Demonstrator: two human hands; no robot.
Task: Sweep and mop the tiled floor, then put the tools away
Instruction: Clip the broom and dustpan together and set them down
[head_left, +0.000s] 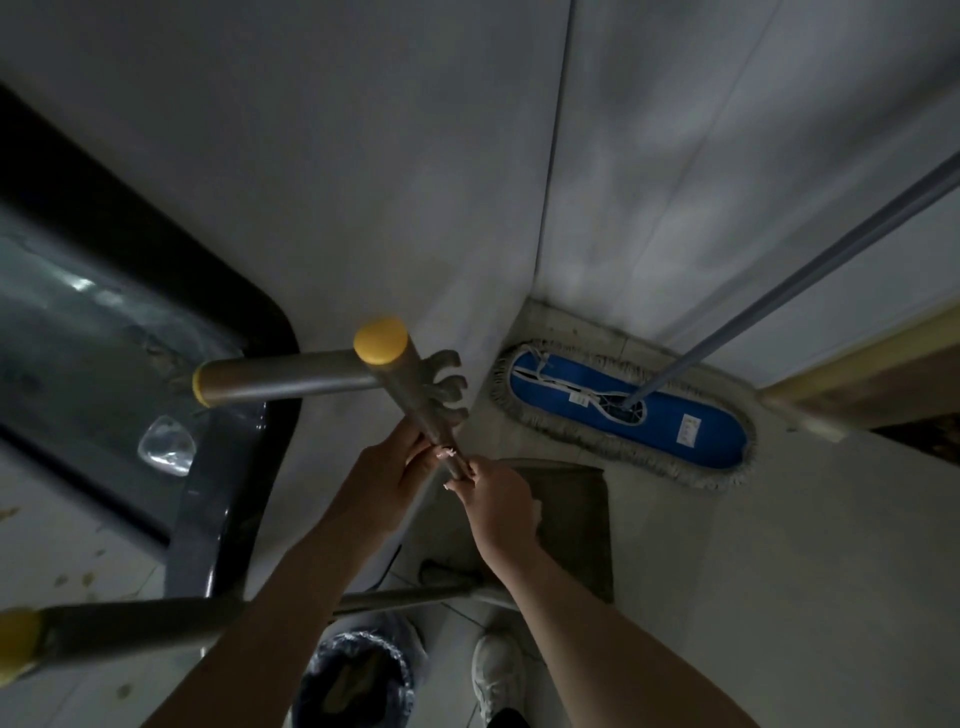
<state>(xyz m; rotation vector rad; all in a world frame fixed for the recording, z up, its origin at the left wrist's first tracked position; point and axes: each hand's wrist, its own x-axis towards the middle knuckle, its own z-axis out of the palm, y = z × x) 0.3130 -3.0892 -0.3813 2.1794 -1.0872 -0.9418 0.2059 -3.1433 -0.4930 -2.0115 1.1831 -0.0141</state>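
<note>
Both hands are being closed around one grey handle (415, 400): the left hand (387, 475) is being wrapped about the shaft from the left, and the fingers of the right hand (496, 501) are being pinched on it just below, so the two grips are nearly touching. Above them a grey clip (447, 387) with curved prongs is being shown on the shaft, and a yellow cap (381, 340) is closing the top end. The pole is being judged as light, stiff and smooth, likely to slip if held loosely; a hold low on the shaft, as now, is being judged sound for steering it upright.

Two more grey tubes with yellow ends are being seen: one (280, 376) crossing behind the held pole, one (130, 636) lying across the lower left. Whether they are part of the same tool cannot be told.

Further out, the flat mop (631, 415) is being left resting in the corner of the tiled floor (805, 545), its blue pad fringed with pale yarn and its blue-grey pole (810, 265) leaning up to the right against the wall (363, 156). A lined bin (358, 680) and a white shoe (496, 675) are being shown below the arms.
</note>
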